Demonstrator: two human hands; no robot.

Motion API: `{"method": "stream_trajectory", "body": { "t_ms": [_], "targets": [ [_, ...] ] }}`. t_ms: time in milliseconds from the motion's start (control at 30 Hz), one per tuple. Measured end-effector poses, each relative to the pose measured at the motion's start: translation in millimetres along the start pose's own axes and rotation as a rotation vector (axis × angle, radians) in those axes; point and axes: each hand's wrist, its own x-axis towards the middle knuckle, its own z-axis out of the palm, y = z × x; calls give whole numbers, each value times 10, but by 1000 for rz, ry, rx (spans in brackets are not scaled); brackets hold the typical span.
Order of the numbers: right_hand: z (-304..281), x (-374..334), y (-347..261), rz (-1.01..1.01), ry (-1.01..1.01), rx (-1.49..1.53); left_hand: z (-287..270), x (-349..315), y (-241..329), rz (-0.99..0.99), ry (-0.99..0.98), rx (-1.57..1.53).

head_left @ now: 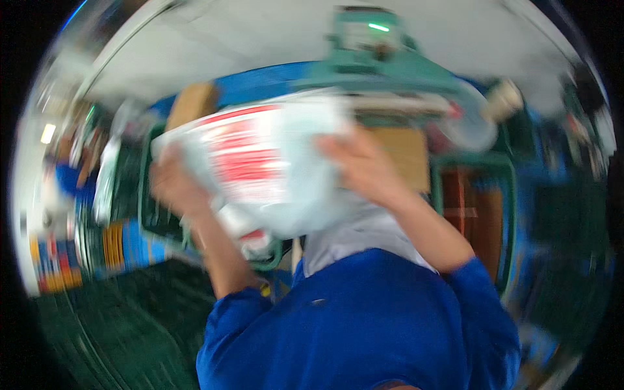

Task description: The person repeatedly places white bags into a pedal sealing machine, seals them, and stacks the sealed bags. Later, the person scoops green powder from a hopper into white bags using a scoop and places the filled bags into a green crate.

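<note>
A white plastic bag [250,159] with red printing is held up in front of me, smeared by motion. My left hand [175,182] grips its left edge, and my right hand [364,166] grips the right side with fingers lying over the front. The fingertips behind the bag are hidden, and so is whatever the bag may contain. Beneath it, close to my left wrist, another white and red item [252,237] shows partly; its kind is unclear.
Behind the bag stands a green machine [390,68] with a lit green display. A green crate [510,221] holding brown pieces is at the right, another green crate [144,201] at the left. Cardboard [400,153] lies below the machine; a brown block [195,104] sits far left.
</note>
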Motion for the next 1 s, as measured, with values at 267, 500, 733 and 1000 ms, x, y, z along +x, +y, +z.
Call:
{"method": "stream_trajectory", "body": {
  "t_ms": [267,500,733,1000],
  "targets": [
    [-1420,-893,-383,-332,154,-872,-31,977,65,500,-34,751],
    [-2306,-3198,-755,85,816,-1155,2192,-1676,720,903,-1438,-137],
    [-2130,-4122,177,398,672,-1236,2574,-4476,1161,1771,-1821,-174],
    [-2144,-4668,846,788,459,-1497,2688,-4373,805,1883,-1895,-82]
  ]
}}
